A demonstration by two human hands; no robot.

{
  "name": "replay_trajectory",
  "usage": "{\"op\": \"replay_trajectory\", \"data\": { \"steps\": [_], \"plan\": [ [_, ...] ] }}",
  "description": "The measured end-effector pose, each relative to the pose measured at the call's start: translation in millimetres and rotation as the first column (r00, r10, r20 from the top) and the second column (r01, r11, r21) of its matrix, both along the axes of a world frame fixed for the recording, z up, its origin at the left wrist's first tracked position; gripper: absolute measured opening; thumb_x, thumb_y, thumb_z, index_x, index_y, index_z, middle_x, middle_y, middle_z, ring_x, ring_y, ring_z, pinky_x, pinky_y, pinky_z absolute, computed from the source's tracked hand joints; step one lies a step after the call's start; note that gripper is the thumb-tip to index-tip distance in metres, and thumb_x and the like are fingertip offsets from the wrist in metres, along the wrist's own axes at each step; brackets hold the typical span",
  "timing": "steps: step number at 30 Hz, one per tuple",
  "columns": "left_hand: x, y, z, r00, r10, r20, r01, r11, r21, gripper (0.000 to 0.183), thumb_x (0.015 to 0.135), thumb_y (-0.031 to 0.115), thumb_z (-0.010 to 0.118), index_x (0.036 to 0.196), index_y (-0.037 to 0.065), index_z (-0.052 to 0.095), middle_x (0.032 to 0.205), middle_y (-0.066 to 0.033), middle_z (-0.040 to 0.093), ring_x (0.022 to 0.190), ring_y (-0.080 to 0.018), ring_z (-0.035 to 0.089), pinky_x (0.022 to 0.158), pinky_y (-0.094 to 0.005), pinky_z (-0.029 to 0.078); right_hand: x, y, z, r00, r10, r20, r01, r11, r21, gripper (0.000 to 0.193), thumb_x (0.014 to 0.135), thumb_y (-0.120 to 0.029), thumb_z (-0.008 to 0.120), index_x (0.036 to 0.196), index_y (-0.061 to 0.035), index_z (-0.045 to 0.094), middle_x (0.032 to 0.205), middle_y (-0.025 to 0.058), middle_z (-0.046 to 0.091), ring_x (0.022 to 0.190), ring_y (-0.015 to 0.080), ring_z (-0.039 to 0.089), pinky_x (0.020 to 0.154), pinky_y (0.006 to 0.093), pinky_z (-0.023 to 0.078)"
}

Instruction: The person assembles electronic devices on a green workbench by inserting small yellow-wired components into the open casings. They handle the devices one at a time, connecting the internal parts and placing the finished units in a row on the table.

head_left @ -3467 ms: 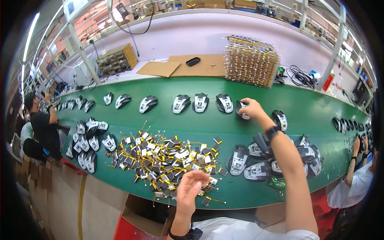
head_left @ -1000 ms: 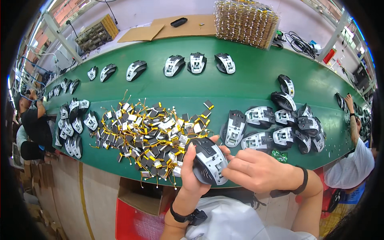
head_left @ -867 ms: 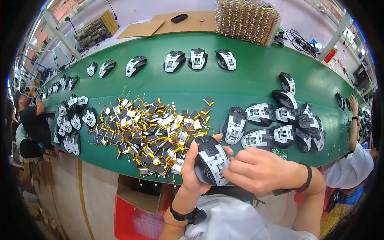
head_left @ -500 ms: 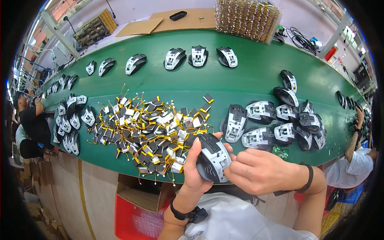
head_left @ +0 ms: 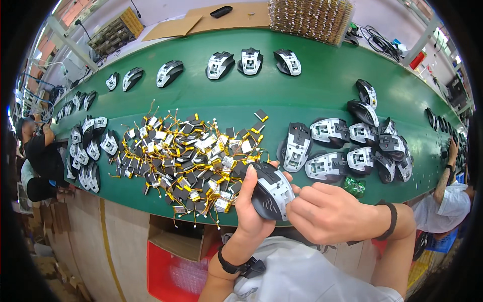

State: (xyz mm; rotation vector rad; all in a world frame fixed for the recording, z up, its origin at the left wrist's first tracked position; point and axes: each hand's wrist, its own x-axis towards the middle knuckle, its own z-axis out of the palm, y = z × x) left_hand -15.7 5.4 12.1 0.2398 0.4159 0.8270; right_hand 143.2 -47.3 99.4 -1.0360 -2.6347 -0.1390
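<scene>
A black-and-silver computer mouse is tilted in my left hand, thumb along its left side and fingertips showing at its far right edge. My right hand is closed, its fingers pinched against the mouse's lower right side; what they hold, if anything, is hidden. Just left of my left hand spreads a heap of small battery packs with thin wires and white plugs. Beyond my right hand lie several similar mice with recessed silver undersides, among them a mouse standing lengthwise, beside a small green bag.
More mice cluster at the left, and a row of them runs along the back of the green table. A stacked tray of parts stands behind. A red bin sits below the edge. People work at both sides.
The view has shifted slightly. My left hand still holds the mouse, and my right fingers stay pinched at its lower right side with only a slight shift.
</scene>
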Motion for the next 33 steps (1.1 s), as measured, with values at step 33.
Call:
{"op": "replay_trajectory", "data": {
  "steps": [33],
  "plan": [
    [-7.5,2.5,0.3,0.996,0.041,-0.083,-0.031,0.992,0.119,0.057,0.1,0.051,0.041,0.132,0.005,0.045,0.11,-0.0168,0.062,0.096,-0.0319,0.066,0.079,-0.0427,0.056,-1.1,5.4,-14.2,0.953,-0.139,-0.269,0.072,0.967,-0.246,0.018,0.063,-0.005,0.069,0.073,-0.0035,0.055,0.076,0.0072,0.052,0.066,0.0194,0.053,0.056,0.0316,0.047]
  ]
}}
